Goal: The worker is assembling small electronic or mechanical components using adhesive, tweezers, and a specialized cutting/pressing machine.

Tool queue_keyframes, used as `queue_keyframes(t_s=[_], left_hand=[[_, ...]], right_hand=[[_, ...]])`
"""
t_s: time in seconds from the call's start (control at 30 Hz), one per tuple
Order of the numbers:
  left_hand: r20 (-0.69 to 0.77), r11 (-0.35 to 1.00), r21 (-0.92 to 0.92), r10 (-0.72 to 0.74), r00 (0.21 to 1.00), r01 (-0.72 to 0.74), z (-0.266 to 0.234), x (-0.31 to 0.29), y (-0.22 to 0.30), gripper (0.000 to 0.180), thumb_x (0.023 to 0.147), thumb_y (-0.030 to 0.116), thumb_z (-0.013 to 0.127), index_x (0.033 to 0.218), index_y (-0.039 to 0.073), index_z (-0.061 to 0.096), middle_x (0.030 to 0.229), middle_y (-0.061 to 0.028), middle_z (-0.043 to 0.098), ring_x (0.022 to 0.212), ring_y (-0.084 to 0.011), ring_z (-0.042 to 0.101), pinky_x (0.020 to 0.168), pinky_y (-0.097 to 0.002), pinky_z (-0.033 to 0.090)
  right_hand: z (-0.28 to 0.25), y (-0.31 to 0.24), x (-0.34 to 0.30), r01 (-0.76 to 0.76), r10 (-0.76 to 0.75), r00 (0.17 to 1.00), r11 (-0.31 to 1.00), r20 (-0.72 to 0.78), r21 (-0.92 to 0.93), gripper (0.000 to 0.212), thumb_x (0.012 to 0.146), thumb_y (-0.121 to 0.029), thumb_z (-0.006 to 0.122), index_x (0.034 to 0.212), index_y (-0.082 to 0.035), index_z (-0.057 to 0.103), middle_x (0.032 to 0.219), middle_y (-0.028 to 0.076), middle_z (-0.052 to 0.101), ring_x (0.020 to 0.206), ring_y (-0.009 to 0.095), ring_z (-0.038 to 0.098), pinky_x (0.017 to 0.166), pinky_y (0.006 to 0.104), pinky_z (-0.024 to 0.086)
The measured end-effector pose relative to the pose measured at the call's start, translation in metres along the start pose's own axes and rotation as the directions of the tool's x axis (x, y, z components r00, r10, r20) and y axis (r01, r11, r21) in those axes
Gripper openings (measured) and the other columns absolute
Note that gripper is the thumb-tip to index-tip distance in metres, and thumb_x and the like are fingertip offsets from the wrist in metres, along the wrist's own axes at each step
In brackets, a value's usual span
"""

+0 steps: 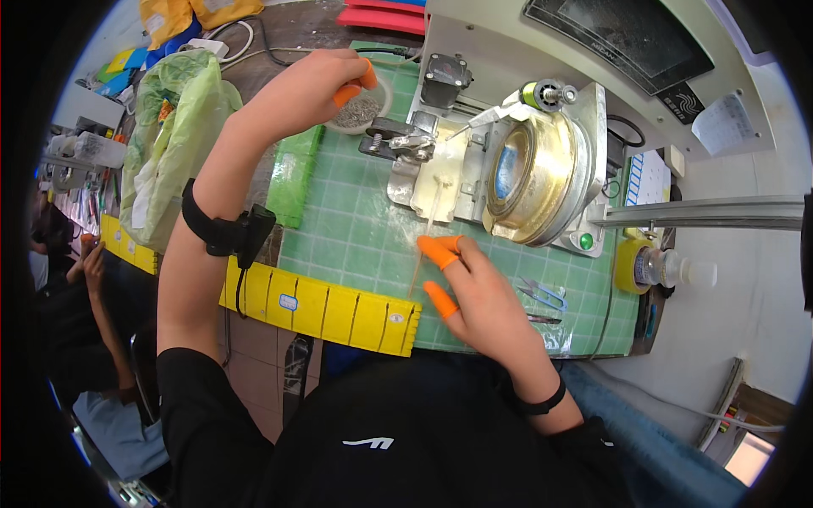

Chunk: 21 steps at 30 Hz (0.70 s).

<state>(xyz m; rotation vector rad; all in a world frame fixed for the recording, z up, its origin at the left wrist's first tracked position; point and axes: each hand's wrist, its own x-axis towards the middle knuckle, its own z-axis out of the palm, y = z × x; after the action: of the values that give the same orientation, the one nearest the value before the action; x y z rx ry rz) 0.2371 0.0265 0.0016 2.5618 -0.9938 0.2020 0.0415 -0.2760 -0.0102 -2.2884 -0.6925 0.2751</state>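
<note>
My left hand (pixel 326 85), with orange finger cots, hangs over a white bowl (pixel 387 95) of small metal pieces (pixel 360 112). Its thumb and fingertip look apart, curved downward, and nothing shows between them. On the mat's near side lies my right hand (pixel 483 300), also in orange finger cots, thumb spread away from the fingers. Its fingertips touch a thin strand (pixel 430 222) that runs from a pale plate (pixel 442 169) on the bench machine (pixel 470 144). A metal clamp (pixel 412 144) sits at the plate's left, and a round brass-coloured ring part (pixel 533 182) stands to its right.
Green cutting mat (pixel 339 245) covers the bench, with a yellow divided strip (pixel 339 313) along its near edge. Blue-handled snips (pixel 542 295) and a bottle (pixel 665 267) lie right. A green plastic bag (pixel 174 144) stands left; a metal bar (pixel 711 212) crosses at right.
</note>
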Motion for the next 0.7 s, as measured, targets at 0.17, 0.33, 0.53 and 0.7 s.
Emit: queue_keyframes(t_s=[0.17,0.33,0.53,0.7], left_hand=[[-0.03,0.999,-0.04,-0.037,0.999,0.036,-0.001,-0.0032,0.0011,0.016,0.09,-0.002,0.062,0.106,0.001,0.062,0.101,-0.0172,0.069,0.101,-0.0384,0.065,0.087,-0.0455,0.053],[-0.024,0.998,0.006,0.055,0.998,-0.054,-0.0013,-0.0048,-0.002,0.012,0.094,-0.002,0.061,0.106,-0.002,0.059,0.102,-0.016,0.067,0.093,-0.0356,0.066,0.078,-0.041,0.053],[-0.029,0.996,-0.081,-0.026,0.999,0.024,0.003,-0.0065,-0.0041,0.012,0.092,-0.004,0.062,0.104,-0.002,0.06,0.099,-0.0134,0.065,0.089,-0.0276,0.067,0.075,-0.0358,0.054],[0.031,0.97,-0.174,-0.167,0.985,0.17,-0.0026,-0.0072,-0.0002,0.013,0.092,-0.002,0.064,0.104,-0.002,0.061,0.096,-0.0115,0.066,0.084,-0.0202,0.068,0.076,-0.0322,0.056]], right_hand=[[0.0006,0.002,-0.003,-0.056,0.048,0.989,0.997,-0.139,-0.053,0.056,0.09,-0.009,0.071,0.143,-0.002,0.054,0.129,0.023,0.055,0.115,0.043,0.06,0.097,0.047,0.053],[0.0072,0.0074,0.0021,0.0,-0.015,0.986,0.996,-0.167,-0.09,0.056,0.091,-0.011,0.072,0.143,0.001,0.053,0.132,0.024,0.054,0.116,0.044,0.059,0.096,0.0465,0.054],[0.0075,0.0055,0.0046,-0.067,0.055,0.986,0.995,-0.154,-0.071,0.053,0.092,-0.012,0.071,0.14,0.004,0.054,0.131,0.025,0.054,0.115,0.044,0.06,0.096,0.0458,0.054],[0.0029,0.0075,0.0001,-0.013,0.002,0.988,0.997,-0.154,-0.072,0.052,0.092,-0.012,0.072,0.139,0.003,0.055,0.128,0.024,0.056,0.112,0.043,0.061,0.093,0.0459,0.054]])
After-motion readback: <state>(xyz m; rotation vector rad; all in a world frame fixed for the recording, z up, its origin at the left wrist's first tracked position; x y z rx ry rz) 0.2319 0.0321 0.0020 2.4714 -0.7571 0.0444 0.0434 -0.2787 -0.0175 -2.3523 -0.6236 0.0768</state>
